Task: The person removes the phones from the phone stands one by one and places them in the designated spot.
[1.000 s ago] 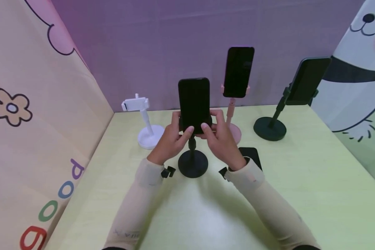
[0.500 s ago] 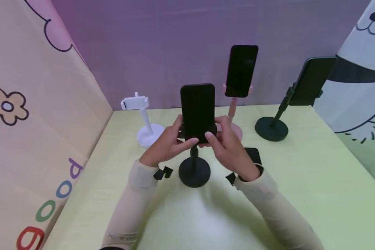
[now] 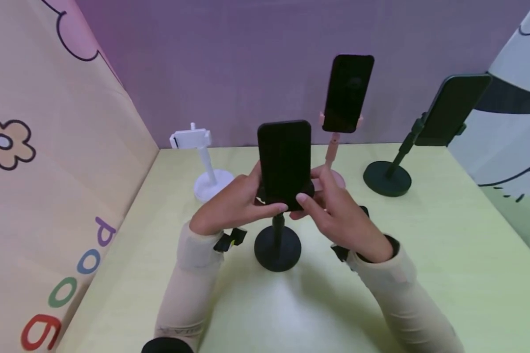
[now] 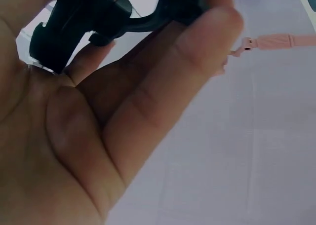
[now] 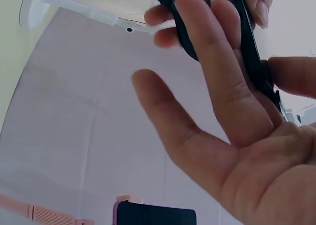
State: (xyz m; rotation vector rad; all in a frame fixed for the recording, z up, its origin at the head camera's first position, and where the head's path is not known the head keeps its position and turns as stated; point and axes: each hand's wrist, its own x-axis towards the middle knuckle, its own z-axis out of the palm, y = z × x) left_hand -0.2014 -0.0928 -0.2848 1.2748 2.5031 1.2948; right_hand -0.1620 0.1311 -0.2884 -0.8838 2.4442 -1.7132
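A black phone [image 3: 284, 164] stands upright in the clamp of a black phone stand [image 3: 277, 248] at the middle of the table. My left hand [image 3: 236, 203] grips its left side, with the thumb across the phone's lower front edge. My right hand [image 3: 335, 211] holds the right side, its thumb on the lower right of the screen. Behind the phone, the fingers of the left hand [image 4: 148, 106] reach under the dark clamp in the left wrist view. In the right wrist view, the phone's edge [image 5: 252, 47] lies between the thumb and fingers of the right hand [image 5: 237, 111].
Farther back stand a white phone stand [image 3: 208, 166], a pink stand [image 3: 332, 149] bearing a phone [image 3: 349, 93], and a dark green stand [image 3: 387, 178] with a tilted phone [image 3: 452, 110]. My right wrist mostly covers a dark object [image 3: 364, 211] on the table. A purple cloth [image 3: 203, 63] hangs behind.
The held phone and its stand have come nearer and lower in the head view. The left thumb now lies flatter along the phone's bottom. My right forearm covers more of the dark object on the table.
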